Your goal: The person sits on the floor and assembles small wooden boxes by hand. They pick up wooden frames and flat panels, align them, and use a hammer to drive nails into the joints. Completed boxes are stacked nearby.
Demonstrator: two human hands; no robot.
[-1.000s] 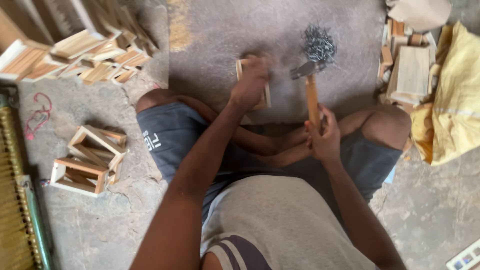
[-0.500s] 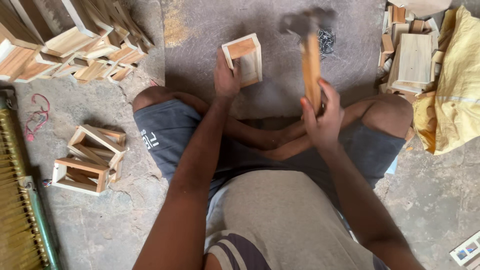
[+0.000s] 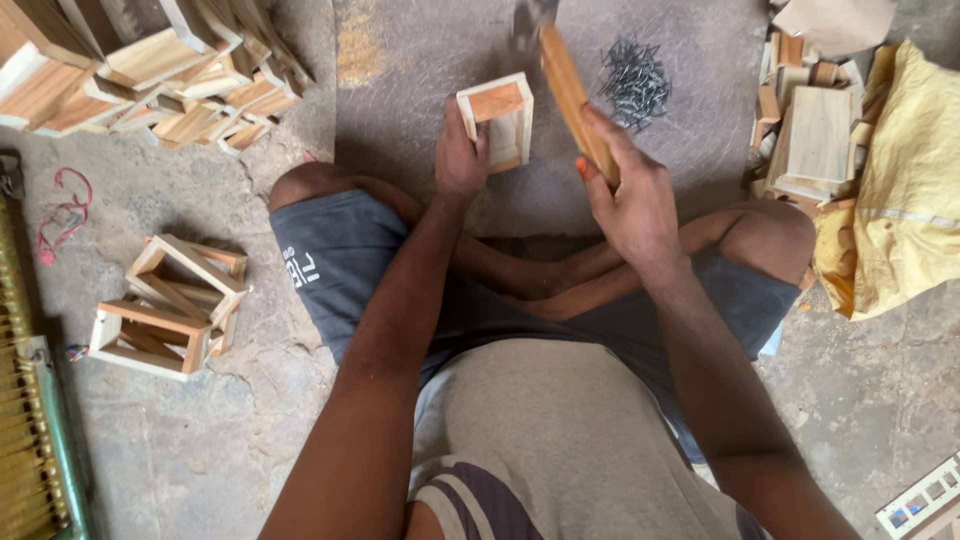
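Observation:
I sit cross-legged on a concrete floor. My left hand (image 3: 460, 155) grips the left side of a small open wooden box frame (image 3: 498, 120), which stands on the floor before my knees. My right hand (image 3: 625, 195) is closed around the wooden handle of a hammer (image 3: 565, 85). The hammer is raised and tilted, its blurred metal head near the top edge, just above and right of the frame. A heap of dark nails (image 3: 635, 80) lies on the floor to the right of the hammer.
Finished wooden frames (image 3: 170, 300) lie stacked at my left. More wooden pieces (image 3: 150, 65) are piled at the top left. Wood blocks (image 3: 815, 140) and a yellow sack (image 3: 900, 200) sit at the right. A red cord (image 3: 60, 210) lies at far left.
A second ago the hammer was low with its head on the floor beside the nails. It has since been lifted high, and my left hand has turned the frame upright and holds its left side.

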